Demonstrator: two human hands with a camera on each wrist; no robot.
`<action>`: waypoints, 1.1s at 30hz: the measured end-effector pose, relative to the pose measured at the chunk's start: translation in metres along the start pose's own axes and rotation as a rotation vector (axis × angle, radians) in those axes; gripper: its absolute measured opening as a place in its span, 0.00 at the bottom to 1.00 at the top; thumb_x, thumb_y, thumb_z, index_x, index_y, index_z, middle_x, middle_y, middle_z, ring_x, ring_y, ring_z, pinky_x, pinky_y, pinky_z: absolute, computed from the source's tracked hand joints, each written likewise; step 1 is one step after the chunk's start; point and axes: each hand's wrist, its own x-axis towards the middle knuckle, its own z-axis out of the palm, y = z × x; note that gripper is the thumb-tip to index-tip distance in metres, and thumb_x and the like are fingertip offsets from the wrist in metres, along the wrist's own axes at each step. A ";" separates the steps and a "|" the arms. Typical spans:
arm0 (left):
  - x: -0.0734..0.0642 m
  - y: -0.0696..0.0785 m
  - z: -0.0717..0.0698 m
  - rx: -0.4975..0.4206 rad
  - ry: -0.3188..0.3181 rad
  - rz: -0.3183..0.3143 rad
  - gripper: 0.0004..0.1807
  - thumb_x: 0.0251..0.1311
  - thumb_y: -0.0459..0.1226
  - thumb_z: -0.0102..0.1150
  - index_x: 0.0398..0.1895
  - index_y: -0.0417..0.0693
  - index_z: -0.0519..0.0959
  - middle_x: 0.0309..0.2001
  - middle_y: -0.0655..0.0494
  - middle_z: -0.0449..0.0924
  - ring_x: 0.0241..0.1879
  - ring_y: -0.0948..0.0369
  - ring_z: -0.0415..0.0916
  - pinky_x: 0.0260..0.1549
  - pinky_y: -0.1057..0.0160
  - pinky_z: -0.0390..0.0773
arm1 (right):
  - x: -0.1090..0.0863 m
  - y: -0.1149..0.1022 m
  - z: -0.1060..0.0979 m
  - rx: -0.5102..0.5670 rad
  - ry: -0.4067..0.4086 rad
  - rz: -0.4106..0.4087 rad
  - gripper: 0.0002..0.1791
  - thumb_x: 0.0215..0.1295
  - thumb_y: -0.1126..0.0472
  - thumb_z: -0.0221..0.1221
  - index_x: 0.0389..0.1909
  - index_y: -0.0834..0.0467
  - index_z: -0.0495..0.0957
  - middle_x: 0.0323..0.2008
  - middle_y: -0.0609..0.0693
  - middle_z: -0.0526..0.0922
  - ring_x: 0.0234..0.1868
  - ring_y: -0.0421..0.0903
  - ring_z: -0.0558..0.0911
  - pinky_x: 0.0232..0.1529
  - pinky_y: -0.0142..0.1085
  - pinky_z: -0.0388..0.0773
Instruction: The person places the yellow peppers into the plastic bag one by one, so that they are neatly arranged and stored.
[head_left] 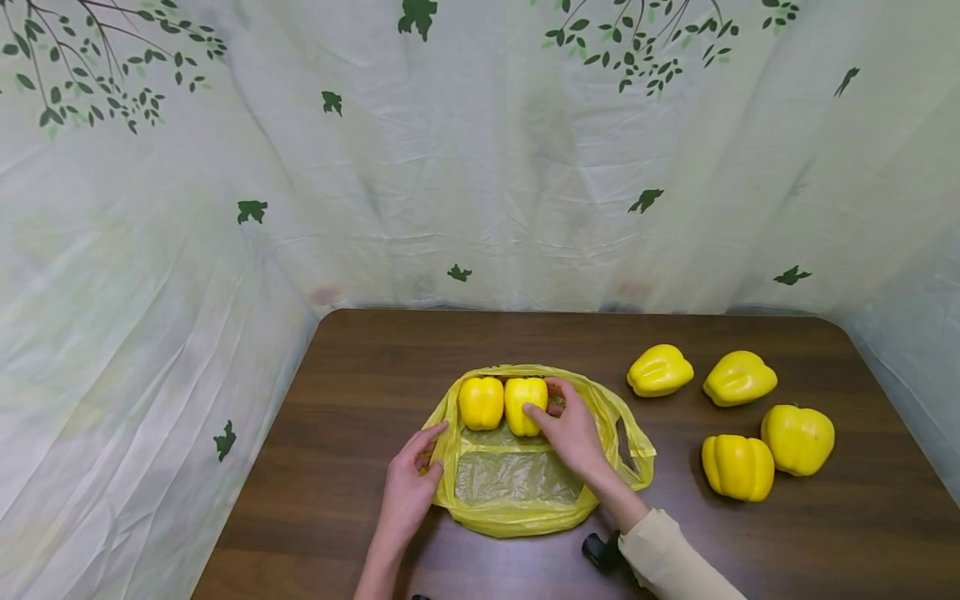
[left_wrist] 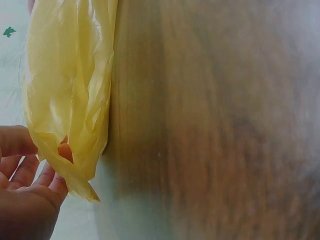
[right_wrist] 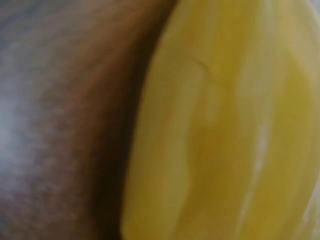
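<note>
A yellow plastic bag [head_left: 517, 523] lies on the table with its mouth spread wide. Inside, toward its far side, two yellow bell peppers stand side by side: a left pepper [head_left: 482, 403] and a right pepper [head_left: 522, 400]. My right hand [head_left: 573, 429] reaches into the bag and holds the right pepper between thumb and fingers. At the bag's left rim, my left hand [head_left: 411, 483] holds the edge; in the left wrist view a fingertip shows through an opening in the bag's plastic [left_wrist: 75, 95]. Yellow plastic fills much of the right wrist view, blurred.
Several more yellow bell peppers lie right of the bag: two at the back [head_left: 660, 371], [head_left: 740, 378] and two nearer ones [head_left: 738, 468], [head_left: 798, 440]. A small black object [head_left: 600, 550] is beside the right sleeve. Leaf-printed curtains [head_left: 480, 183] surround the brown table [head_left: 360, 358].
</note>
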 end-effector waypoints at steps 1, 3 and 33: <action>0.000 0.000 0.000 0.000 0.000 0.000 0.29 0.53 0.18 0.56 0.58 0.50 0.80 0.55 0.58 0.78 0.43 0.57 0.74 0.44 0.61 0.76 | 0.001 0.000 0.000 -0.009 0.003 0.004 0.33 0.60 0.50 0.68 0.64 0.57 0.70 0.58 0.55 0.76 0.50 0.52 0.80 0.41 0.41 0.80; 0.000 -0.001 0.000 -0.002 0.000 -0.002 0.29 0.54 0.18 0.56 0.58 0.49 0.80 0.55 0.58 0.78 0.43 0.57 0.74 0.44 0.61 0.76 | 0.001 0.000 0.000 -0.013 0.008 0.011 0.33 0.59 0.49 0.68 0.63 0.56 0.71 0.57 0.55 0.76 0.49 0.52 0.81 0.40 0.40 0.81; 0.001 -0.004 0.001 -0.021 0.010 -0.003 0.29 0.54 0.19 0.56 0.57 0.50 0.81 0.54 0.58 0.79 0.44 0.57 0.74 0.43 0.63 0.76 | -0.001 -0.001 -0.001 0.074 0.014 0.034 0.33 0.60 0.51 0.68 0.64 0.58 0.71 0.61 0.56 0.74 0.51 0.54 0.80 0.44 0.43 0.80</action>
